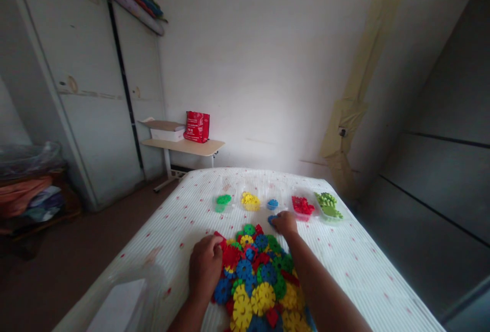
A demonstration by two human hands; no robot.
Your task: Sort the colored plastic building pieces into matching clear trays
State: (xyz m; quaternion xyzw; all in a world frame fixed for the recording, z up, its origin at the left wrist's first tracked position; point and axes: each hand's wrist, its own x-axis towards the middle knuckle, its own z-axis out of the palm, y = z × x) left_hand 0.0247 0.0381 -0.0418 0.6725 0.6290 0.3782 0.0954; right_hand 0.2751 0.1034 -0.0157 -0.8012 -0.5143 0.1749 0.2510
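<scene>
A heap of flat plastic interlocking pieces (250, 283), red, blue, yellow and green, many of them notched discs, lies on the table in front of me. My left hand (204, 263) is at the heap's left edge, its fingers curled around a red plastic piece (220, 238); the fingertips are partly hidden. Beyond the heap, my right hand (285, 223) pinches a blue notched disc (271, 220) just above or on the cloth. The nearest tub to that disc is a small clear one with blue pieces (272, 203).
Along the far side stand clear tubs with green pieces (224, 199), yellow pieces (250, 200), red pieces (302, 205) and light-green pieces (328, 204). A clear container with a white block (118, 306) is at the near left. A side table (191, 147) holds a red bag (197, 127).
</scene>
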